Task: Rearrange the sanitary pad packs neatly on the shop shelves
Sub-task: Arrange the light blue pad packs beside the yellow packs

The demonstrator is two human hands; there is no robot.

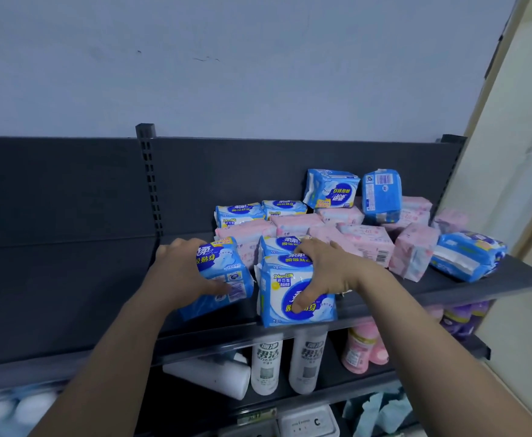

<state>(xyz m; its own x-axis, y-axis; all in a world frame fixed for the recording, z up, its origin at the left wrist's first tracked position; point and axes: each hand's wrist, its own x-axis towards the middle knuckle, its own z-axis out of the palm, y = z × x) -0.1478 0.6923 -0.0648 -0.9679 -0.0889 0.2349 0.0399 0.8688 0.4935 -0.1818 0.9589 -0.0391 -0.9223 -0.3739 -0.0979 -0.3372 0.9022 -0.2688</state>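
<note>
A pale wall (258, 58) is seen above a dark back panel (69, 184), which is split by a slotted post (148, 184) at 11 o'clock of the hands. The top shelf (441, 290) is crowded on its right half. A heap of pink packs (362, 244) is spread from 12 to 3 o'clock of the right hand (324, 266), filling the space behind it. Two blue packs (331, 187) are perched on the heap at 1 o'clock. On the lower shelf, at 6 o'clock, white bottles (307, 361) are stood upright beside one laid flat, with pink bottles (357, 351) at 5 o'clock. The front pack (290, 298), stood at the shelf's front edge, is gripped by the right hand, fingers over its top and thumb pressed on its face. The tilted pack (223, 275), just at 9 o'clock of it, is gripped by the left hand (179, 272), thumb on its front and fingers curled behind.
</note>
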